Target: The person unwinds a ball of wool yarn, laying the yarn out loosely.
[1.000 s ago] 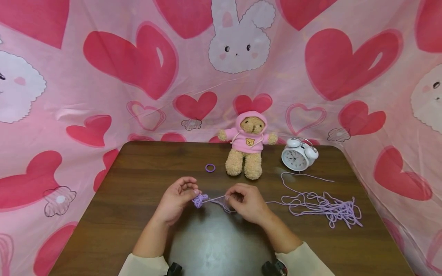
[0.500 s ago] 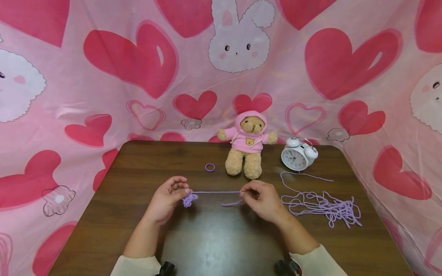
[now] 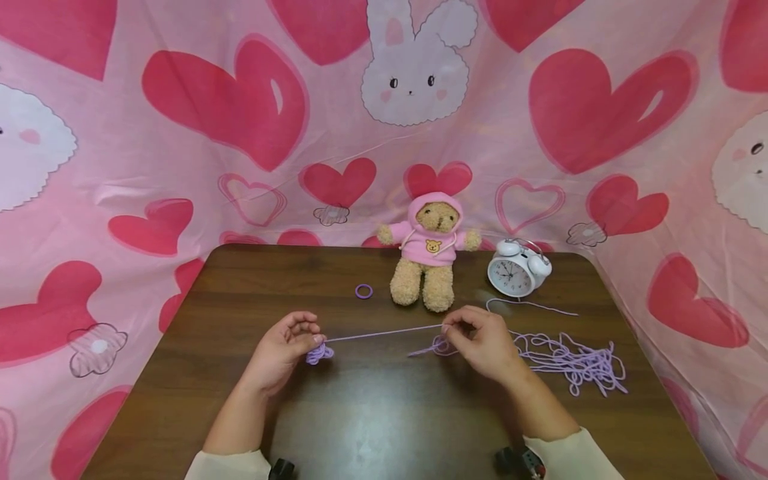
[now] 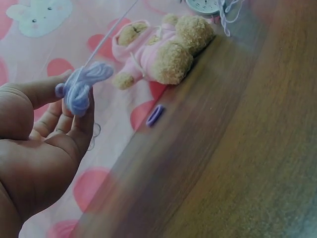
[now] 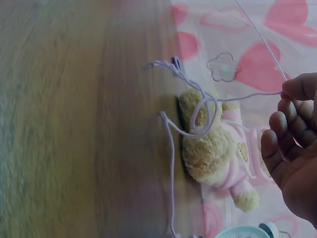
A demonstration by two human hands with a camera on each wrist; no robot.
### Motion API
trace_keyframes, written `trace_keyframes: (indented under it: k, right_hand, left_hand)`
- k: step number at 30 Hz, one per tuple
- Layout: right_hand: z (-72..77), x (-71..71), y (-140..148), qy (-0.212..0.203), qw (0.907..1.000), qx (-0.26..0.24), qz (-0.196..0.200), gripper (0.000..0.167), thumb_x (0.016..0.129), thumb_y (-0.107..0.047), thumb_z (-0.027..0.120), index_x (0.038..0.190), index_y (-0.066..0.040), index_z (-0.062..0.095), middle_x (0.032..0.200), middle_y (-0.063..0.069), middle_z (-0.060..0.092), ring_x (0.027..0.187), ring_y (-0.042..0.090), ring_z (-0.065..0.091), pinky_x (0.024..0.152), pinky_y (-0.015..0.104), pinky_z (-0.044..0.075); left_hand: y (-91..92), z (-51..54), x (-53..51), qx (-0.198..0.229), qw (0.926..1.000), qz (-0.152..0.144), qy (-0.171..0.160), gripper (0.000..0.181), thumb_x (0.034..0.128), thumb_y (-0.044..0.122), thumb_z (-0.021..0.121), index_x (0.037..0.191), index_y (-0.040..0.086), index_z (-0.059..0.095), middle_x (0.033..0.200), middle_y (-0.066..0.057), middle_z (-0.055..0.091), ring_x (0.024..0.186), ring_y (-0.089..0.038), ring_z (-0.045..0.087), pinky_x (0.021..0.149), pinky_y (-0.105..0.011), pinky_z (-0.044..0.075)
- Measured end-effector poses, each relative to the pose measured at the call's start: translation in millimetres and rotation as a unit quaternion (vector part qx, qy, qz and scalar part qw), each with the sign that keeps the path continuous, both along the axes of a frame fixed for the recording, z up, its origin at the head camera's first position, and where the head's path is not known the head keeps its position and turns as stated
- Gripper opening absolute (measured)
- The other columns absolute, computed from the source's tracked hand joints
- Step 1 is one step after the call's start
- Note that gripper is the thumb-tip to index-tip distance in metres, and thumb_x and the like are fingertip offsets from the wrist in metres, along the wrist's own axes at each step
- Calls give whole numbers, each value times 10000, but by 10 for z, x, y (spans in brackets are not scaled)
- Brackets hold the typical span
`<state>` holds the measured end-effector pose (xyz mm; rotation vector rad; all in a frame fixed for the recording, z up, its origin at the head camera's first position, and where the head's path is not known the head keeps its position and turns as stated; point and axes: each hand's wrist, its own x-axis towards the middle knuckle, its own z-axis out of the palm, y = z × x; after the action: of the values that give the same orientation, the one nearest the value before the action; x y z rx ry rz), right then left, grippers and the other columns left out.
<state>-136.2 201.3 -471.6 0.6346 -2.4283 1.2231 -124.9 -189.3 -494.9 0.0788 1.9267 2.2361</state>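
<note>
My left hand pinches a small bundle of wound lilac yarn between thumb and fingers, above the table. From the bundle a taut strand runs rightward to my right hand, whose thumb and forefinger pinch it. Below the right fingertips dangles a slack, twisted loop of the same yarn. A loose tangle of lilac yarn lies on the table to the right of that hand.
On the brown table, a purple ring lies beyond the hands. A teddy bear in a pink hoodie sits at the back, with a white alarm clock to its right. A heart-patterned cloth hangs behind.
My hands have moved apart, the right one going rightward and the left one slightly leftward. The strand between them has grown longer and is pulled straight.
</note>
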Motion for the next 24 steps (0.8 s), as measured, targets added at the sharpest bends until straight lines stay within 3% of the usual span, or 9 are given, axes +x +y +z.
trace_keyframes:
  k: [13,24]
  right_hand:
    - [111,50,294,-64,9987,65,-509,213,850,4,785,875,-205,749,854,-111,700,725,64,585,615,207,474]
    - [201,142,641,-106,9934,159,-1132,176,868,-6,780,878,-181,761,926,-25,744,787,15,598,630,149,468]
  left_hand:
    - [-152,7,25,-6,9995,315,22,367,941,-36,717,1239,28,513,1071,-83,595,984,-178,696,843,-244,571]
    - [-330,34,58,-54,9993,379,10,358,958,-23,702,1247,46,503,1086,-83,595,982,-161,696,853,-240,570]
